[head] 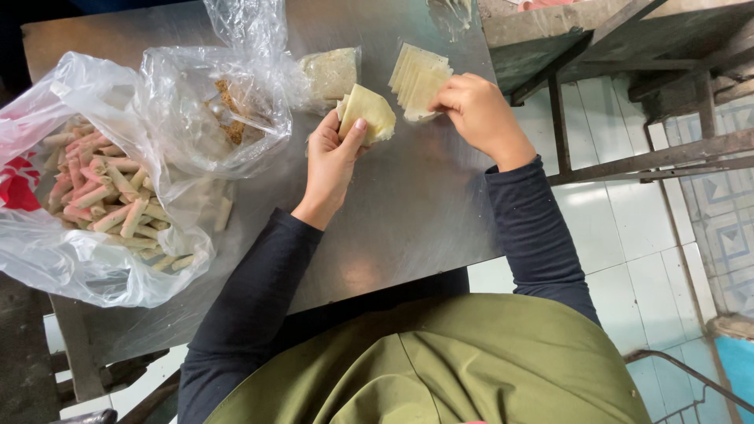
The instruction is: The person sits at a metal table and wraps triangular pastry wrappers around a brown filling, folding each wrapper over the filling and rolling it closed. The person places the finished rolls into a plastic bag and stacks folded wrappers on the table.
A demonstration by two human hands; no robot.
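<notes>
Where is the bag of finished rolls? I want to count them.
In the head view, the clear bag of finished rolls lies at the table's left edge, left of the left hand and beside another clear bag.

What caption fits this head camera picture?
Left hand holds pale wrappers; right hand picks at a wrapper stack.

clear plastic bag of rolls [94, 204] at left – red print, crumpled clear bags [220, 94] beside it, small filling packet [330, 74]
</notes>
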